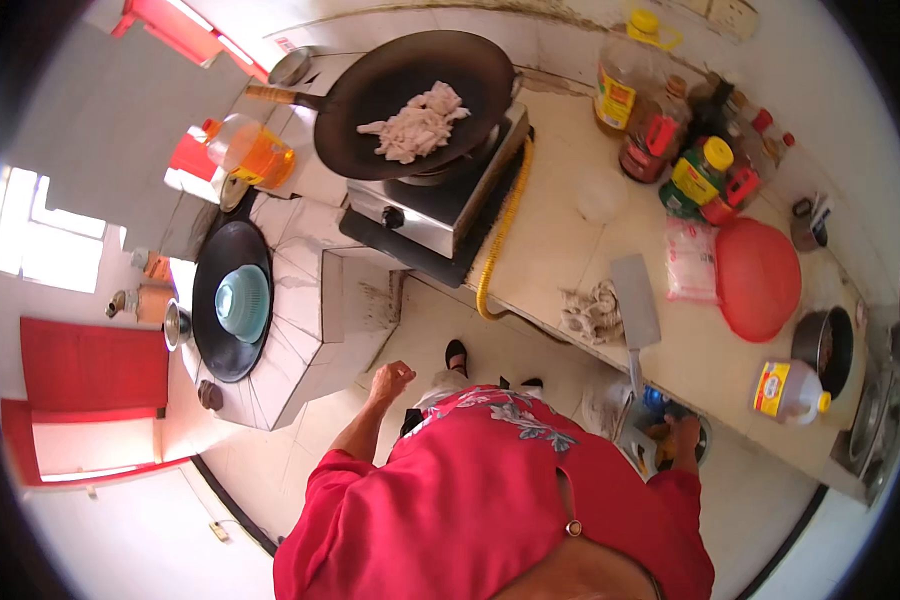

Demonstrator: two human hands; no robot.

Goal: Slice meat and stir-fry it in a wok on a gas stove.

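Note:
My left hand [393, 379] hangs at my side over the floor, fingers curled, near the tiled counter with a dark wok; whether it is closed is unclear. My right hand [682, 433] is low by the front edge of the right counter, above a round container [704, 444] with yellowish contents; whether it grips something cannot be told. A wok [345, 127] with a wooden handle sits on a gas stove [435, 217], holding a heap of pale cut pieces, probably meat. A cleaver-like metal spatula [636, 298] lies at the counter's edge beside a crumpled cloth [592, 313].
Oil and sauce bottles [645, 150] stand along the wall. A red plastic lid or basin [759, 279], a bag [691, 259], a dark pot [804, 337] and a jug [789, 391] are on the right counter. A yellow hose [511, 225] runs beside the stove. A turquoise basket [251, 304] sits in the left wok.

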